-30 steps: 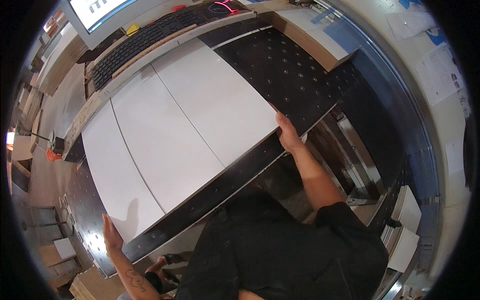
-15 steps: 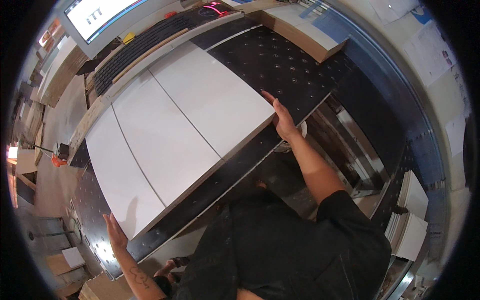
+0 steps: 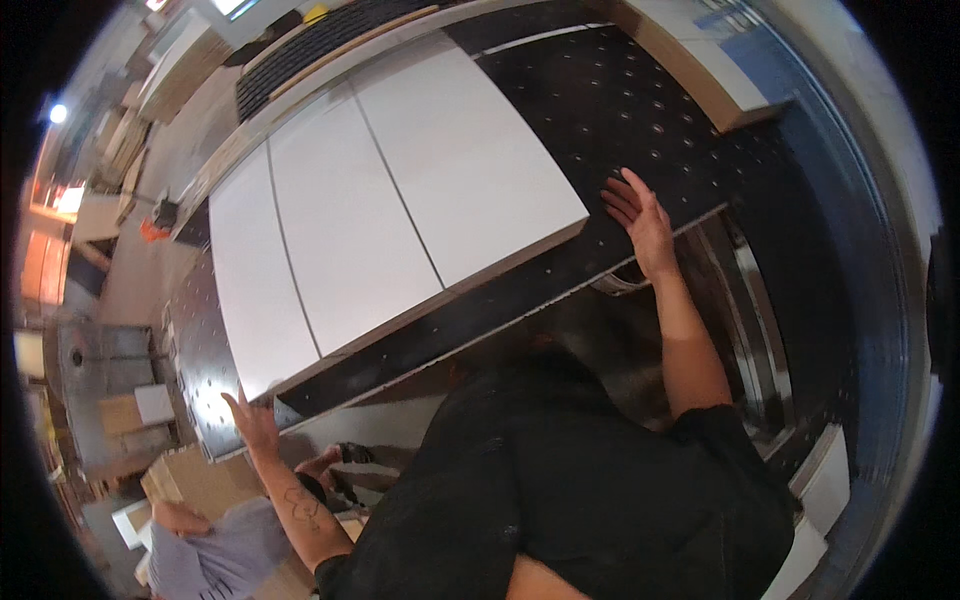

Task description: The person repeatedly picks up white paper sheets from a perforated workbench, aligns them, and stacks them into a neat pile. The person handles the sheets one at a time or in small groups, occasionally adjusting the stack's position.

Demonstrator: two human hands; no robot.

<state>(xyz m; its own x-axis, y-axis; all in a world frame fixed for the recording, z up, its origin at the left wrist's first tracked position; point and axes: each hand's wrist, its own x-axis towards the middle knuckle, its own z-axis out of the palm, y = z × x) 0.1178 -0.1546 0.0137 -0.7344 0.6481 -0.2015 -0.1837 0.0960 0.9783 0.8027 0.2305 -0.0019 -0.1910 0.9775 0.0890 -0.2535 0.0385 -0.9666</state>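
Note:
Three white boards (image 3: 360,200) lie side by side on a black table dotted with small round studs (image 3: 590,130). Thin dark seams run between them, and their near edges show brownish sides. My right hand (image 3: 648,228) is apart from the right-hand board's near corner, fingers spread and slightly curled, holding nothing. At the near left corner my left hand (image 3: 256,424) has its fingers apart, close against the leftmost board; whether it touches is hard to tell.
A keyboard (image 3: 310,50) sits behind a pale rail at the far side. Another white-topped stack (image 3: 690,60) stands at the far right. Beside the table at lower left is another person in a grey shirt (image 3: 225,555). White panels (image 3: 825,480) lean at the lower right.
My right hand has come off the right-hand board's corner and opened to the side. My left hand remains by its corner. The view has shifted, and another person shows at lower left.

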